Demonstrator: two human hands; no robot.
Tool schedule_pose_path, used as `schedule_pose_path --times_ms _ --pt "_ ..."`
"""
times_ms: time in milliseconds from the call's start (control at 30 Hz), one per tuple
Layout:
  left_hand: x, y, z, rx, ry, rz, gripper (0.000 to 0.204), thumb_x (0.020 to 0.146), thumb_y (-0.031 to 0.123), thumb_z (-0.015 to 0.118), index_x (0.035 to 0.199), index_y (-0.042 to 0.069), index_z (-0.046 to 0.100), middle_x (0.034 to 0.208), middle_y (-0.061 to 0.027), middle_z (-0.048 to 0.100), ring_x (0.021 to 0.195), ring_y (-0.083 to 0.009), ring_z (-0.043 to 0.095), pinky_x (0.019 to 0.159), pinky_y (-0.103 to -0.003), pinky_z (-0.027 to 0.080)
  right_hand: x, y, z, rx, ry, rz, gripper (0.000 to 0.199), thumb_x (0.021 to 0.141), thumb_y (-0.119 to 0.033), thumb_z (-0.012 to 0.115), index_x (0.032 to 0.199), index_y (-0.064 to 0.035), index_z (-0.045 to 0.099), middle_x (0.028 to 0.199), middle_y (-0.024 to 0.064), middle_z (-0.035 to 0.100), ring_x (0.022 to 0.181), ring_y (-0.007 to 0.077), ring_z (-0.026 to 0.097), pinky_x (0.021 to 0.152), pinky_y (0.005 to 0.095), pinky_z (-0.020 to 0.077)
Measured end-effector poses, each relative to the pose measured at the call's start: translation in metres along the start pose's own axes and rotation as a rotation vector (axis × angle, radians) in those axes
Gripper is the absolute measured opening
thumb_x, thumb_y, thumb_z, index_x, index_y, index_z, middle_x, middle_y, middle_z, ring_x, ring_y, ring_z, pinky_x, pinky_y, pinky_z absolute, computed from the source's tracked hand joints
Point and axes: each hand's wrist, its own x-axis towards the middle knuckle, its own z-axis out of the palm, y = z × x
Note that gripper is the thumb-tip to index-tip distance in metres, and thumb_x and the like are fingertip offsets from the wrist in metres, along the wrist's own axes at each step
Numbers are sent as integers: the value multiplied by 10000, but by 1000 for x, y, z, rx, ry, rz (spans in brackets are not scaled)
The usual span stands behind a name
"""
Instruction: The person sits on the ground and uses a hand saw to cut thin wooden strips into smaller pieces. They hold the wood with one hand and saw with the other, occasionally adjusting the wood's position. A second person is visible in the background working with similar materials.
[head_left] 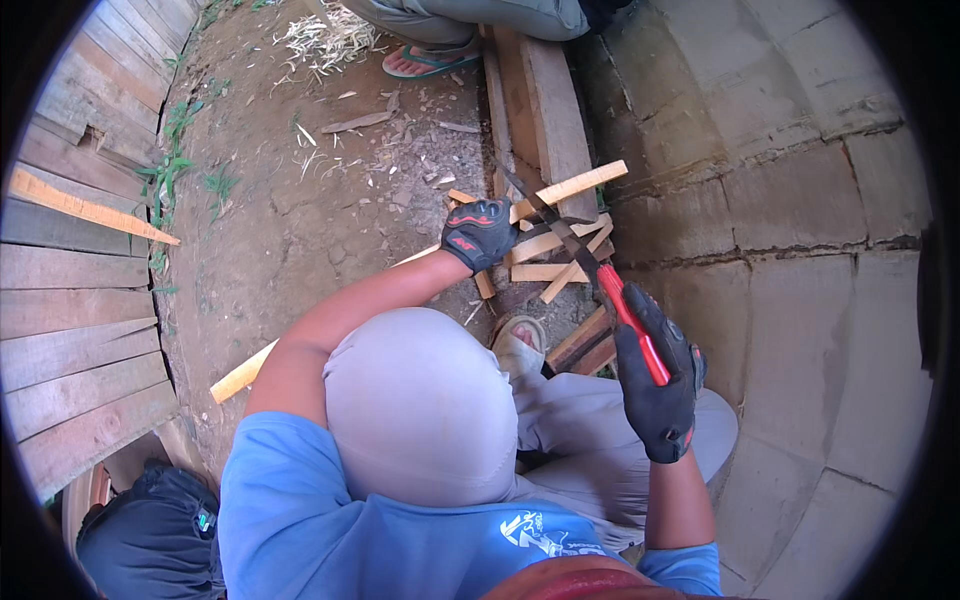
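Red-handled blade point(572, 241) across strip point(592, 182), broad dirt point(270, 225) leftward

Appeared to be an outdoor yard, a makeshift woodworking spot; showed bare earth point(300, 260) underfoot, weeds point(174, 165) beside a plank wall point(80, 270), and block masonry point(680, 215) opposite; was littered with pale shavings point(325, 45) and wood strips point(540, 272).

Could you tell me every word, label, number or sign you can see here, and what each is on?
I won't copy out wording, but here is where it stands:
Red lettering on the black glove of the left hand.
White print on the blue shirt, partly unclear.
Green-and-white tag on dark cloth: too small to read.
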Motion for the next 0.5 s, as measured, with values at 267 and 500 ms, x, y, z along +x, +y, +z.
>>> schedule_pose_path --times_ms 267,500 --pt "-3 -3 4 -24 58 28 298 943 385 687 991 91 699 840 -191 750 773 -403 752 684 -536 596 16 -5 -11 91 -35 54 381 988 -118 729 1363 -54 722 1267 190 769 1141 314 765 984 398 582" --pt "-3 -4 0 -4 -4 -24 327 945 401 689 1023 83 702 870 -192 758 795 -403 757 713 -537 600 25 -29 -8 72 -88 67 373 972 -132 748 1340 -72 738 1226 199 775 1096 334 775 953 399 593"
